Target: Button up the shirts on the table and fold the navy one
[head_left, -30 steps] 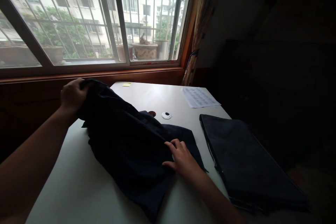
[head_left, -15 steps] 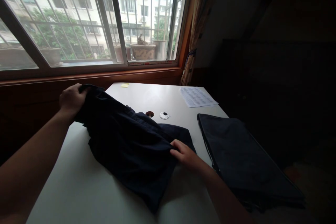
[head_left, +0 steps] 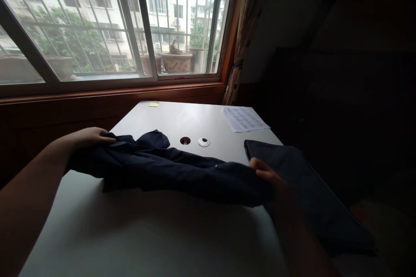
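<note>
A dark navy garment (head_left: 182,173) stretches sideways between my two hands over the white table (head_left: 156,233). My left hand (head_left: 86,138) is closed on its left end, near the table's left edge. At the other end, the fingers of my right hand (head_left: 264,173) grip the cloth beside the table's right edge. The middle of the garment hangs in loose folds, and one part of it bulges up toward the window. What kind of garment it is cannot be made out.
At the right lies a flat dark fabric pile (head_left: 312,194) with a zip-like edge. Printed paper sheets (head_left: 245,120) rest at the far right corner, and a yellow sticky note (head_left: 154,104) at the far left. A cable hole (head_left: 185,140) and its white cap (head_left: 203,142) are mid-table.
My right hand has moved right and slightly up, my left hand down and left. The garment, earlier hanging slantwise, is now pulled out into a long sideways bundle.
</note>
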Available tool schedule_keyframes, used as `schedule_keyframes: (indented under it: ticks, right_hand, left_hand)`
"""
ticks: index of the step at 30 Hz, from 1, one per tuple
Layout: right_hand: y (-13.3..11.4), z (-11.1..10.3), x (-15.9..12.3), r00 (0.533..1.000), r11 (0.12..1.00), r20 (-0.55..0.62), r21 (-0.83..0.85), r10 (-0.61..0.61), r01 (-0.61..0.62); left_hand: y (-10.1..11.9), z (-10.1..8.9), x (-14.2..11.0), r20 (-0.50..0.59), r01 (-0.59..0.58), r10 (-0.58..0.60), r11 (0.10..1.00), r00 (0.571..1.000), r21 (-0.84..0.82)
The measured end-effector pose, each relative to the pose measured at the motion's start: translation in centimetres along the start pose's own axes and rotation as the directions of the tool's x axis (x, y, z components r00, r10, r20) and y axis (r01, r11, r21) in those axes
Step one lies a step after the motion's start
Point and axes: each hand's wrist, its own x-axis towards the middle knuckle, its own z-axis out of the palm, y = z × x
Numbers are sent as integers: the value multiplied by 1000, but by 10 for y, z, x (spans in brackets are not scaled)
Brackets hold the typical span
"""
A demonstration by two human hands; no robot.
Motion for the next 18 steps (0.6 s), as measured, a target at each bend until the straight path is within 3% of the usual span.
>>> schedule_keyframes:
  ticks: [2,4,8,10,11,13,14,16,18]
  right_hand:
    - [5,2,1,956,953,218,-272,195,-133]
    - [13,9,6,929,853,259,-513,265,-100]
    - [28,24,18,986,736,161,-672,39,80]
    - [32,29,21,986,729,169,-676,8,110]
    - [32,31,21,984,729,177,-674,2,120]
    - [32,33,20,983,730,182,-669,-23,141]
    - [31,33,20,983,733,182,-663,-40,152]
    - [30,34,19,983,742,172,-650,-65,163]
    - [30,33,18,985,751,155,-641,-75,158]
  left_hand:
    - [-13,9,4,50,19,-23,996,998,88]
    - [-21,17,5,-11,55,-54,978,998,202]
    - [-12,31,-3,-193,100,-38,941,980,324]
    - [5,44,-11,-191,-35,111,930,975,367]
    - [15,53,-16,-131,-188,254,906,958,380]
    - [37,77,-24,61,-495,500,818,864,294]
    - [47,89,-27,129,-566,553,783,823,259]
    - [63,113,-31,152,-575,556,767,817,284]
    - [73,130,-32,159,-521,497,787,853,332]
